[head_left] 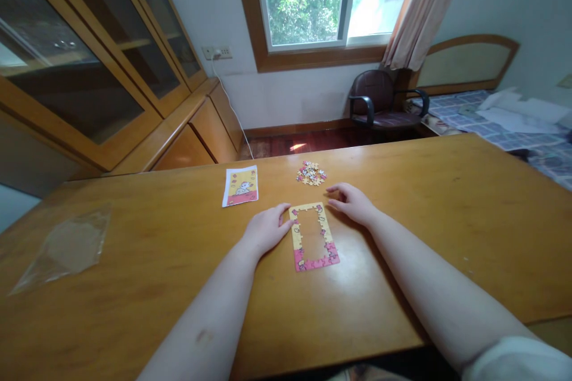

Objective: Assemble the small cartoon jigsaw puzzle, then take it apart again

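A jigsaw puzzle border [333, 248] lies flat on the table, yellow in its upper part and pink along the bottom, with bare wood showing inside it. My left hand [267, 230] rests at its upper left edge, fingertips touching or just beside the border, fingers apart. To the right of the border's top corner is my right hand [352, 203], its fingers loosely curled and apart, with nothing visible between them. Beyond the border sits a small heap of loose puzzle pieces [311, 174]. Left of the heap lies a picture card [241, 186] showing a white animal on yellow and pink.
A clear plastic bag [67, 244] lies on the left of the wooden table [438, 208]. Glass-fronted cabinets [134, 107] stand at the left. Past the table's far edge are an office chair [379, 101] and a bed [487, 107], with a window [308, 6] behind.
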Tool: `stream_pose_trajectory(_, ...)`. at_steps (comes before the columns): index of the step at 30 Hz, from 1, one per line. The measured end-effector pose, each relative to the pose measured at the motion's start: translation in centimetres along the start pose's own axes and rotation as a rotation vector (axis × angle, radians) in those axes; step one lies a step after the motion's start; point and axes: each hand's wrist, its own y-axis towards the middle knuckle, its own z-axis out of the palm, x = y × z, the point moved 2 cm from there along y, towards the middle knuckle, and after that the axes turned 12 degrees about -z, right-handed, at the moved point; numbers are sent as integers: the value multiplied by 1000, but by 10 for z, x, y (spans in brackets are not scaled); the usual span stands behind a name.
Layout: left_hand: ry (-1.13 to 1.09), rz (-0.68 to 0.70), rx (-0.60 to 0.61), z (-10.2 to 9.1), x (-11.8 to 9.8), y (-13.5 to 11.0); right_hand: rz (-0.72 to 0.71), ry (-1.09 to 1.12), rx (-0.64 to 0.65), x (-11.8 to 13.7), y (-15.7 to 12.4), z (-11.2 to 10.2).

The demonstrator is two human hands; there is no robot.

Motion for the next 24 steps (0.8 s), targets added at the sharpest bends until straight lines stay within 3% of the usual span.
stream_pose_trajectory(4,-148,8,-104,8,5,11,82,-141,-120,-6,7,2)
stream_pose_trajectory(10,-537,-11,-211,13,16,31,123,-253,-131,-13,22,7)
stream_pose_trajectory(17,-655,-12,-204,6,10,59,244,-16,-197,-33,49,1)
stream_pose_trajectory(21,-702,-28,-237,4,11,74,200,-23,-202,-31,51,0)
stream_pose_trajectory(24,-562,-25,-199,6,8,74,133,-117,-111,-24,49,3)
